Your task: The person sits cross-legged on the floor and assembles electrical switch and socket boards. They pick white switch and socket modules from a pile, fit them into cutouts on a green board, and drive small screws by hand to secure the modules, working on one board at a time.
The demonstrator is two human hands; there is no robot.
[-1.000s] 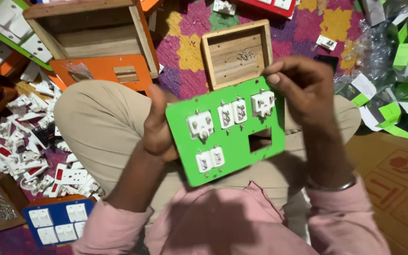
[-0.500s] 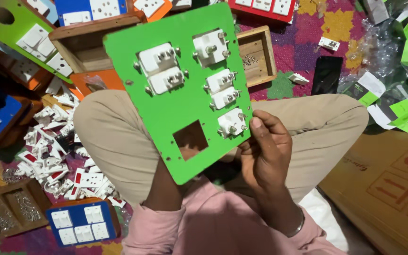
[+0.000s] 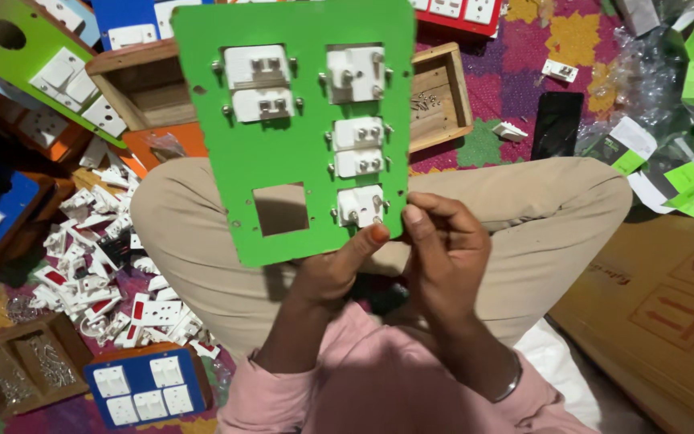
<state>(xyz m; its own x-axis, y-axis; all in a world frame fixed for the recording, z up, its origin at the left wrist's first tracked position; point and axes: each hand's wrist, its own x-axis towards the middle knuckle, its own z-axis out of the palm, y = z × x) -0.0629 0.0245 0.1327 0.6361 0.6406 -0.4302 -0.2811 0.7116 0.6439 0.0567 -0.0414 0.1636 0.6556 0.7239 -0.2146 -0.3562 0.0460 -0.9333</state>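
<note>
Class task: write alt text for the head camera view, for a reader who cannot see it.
Two bare hands hold up a green switch panel by its lower edge, left hand and right hand, showing white switch modules and one empty square cutout. The person sits cross-legged above loose white switches, a wooden box and a blue panel.

- The person is wearing a pink long-sleeved shirt, its cuffs pushed back from the wrists.
- Beige trousers are covering both legs, the cloth creasing at the knees.
- A thin metal bangle is circling the wrist of the right hand [image 3: 443,261].
- The left hand [image 3: 327,269] is going bare, with no ring or band showing.
</note>
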